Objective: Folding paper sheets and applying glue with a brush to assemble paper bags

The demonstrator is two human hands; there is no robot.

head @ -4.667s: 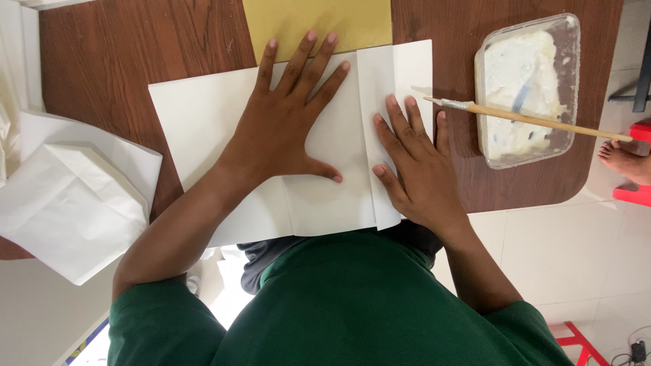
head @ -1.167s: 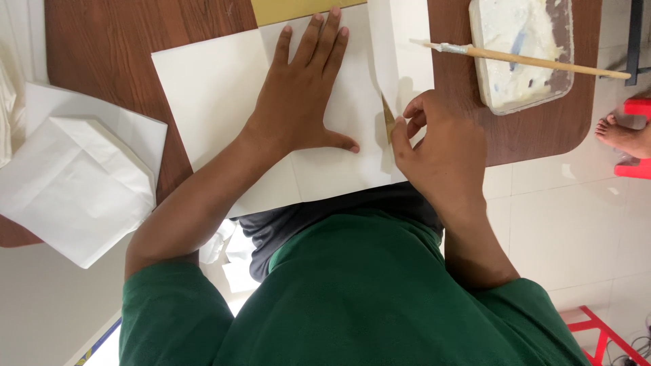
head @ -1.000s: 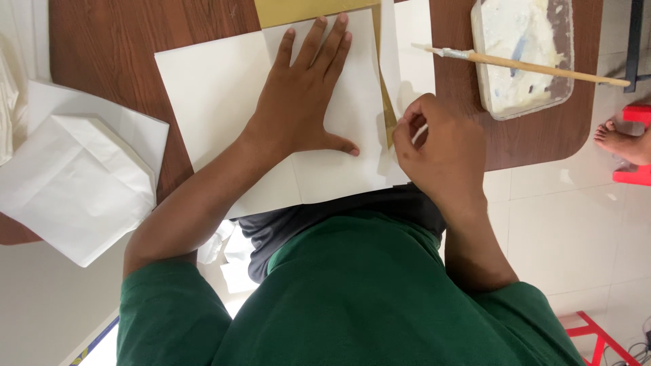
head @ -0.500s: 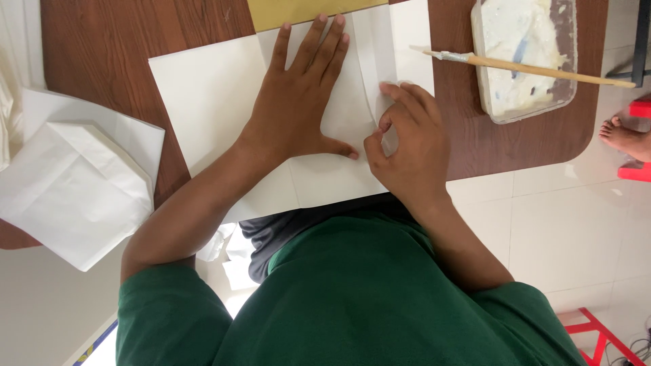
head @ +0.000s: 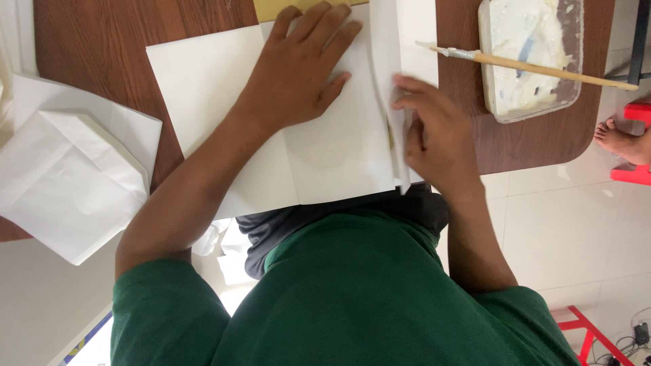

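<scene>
Head view shows us the white paper sheet (head: 224, 88) lying flat on the brown wooden surface (head: 102, 41) at its near edge, with our left hand (head: 298, 71) spread wide and pressed flat on it. Our right hand (head: 437, 135) curls against the raised folded flap (head: 388, 74) along the sheet's right side. Further right sits a plastic paste tray (head: 536, 61) with a brush (head: 536, 64) across it, and folded white papers (head: 68, 176) lie far left.

Right hand (head: 437, 139) motion-blurred; yellow sheet (head: 285, 7) cut by top edge.
</scene>
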